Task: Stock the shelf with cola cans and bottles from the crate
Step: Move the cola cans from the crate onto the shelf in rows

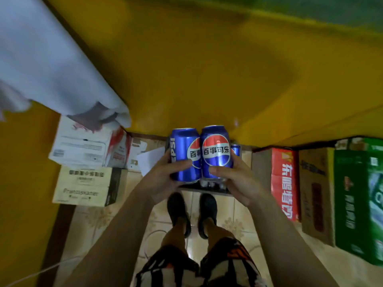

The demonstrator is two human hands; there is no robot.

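Note:
Two blue cola cans stand upright side by side in the middle of the head view, held in front of me. My left hand (165, 179) grips the left cola can (185, 148) and my right hand (234, 181) grips the right cola can (215, 141). A third blue can (235, 150) peeks out behind my right hand, lower down. Below my hands lies the dark crate (207, 188) on the floor, mostly hidden, with what look like can tops inside. A wide yellow surface (186, 69), possibly the shelf, fills the view above the cans.
Stacked cardboard boxes (87, 183) sit at the left on the tiled floor. A red carton (285, 183), a brown carton (316, 191) and a green carton (358, 199) line the right side. A white cloth (51, 65) hangs at the upper left. My feet (192, 214) stand just behind the crate.

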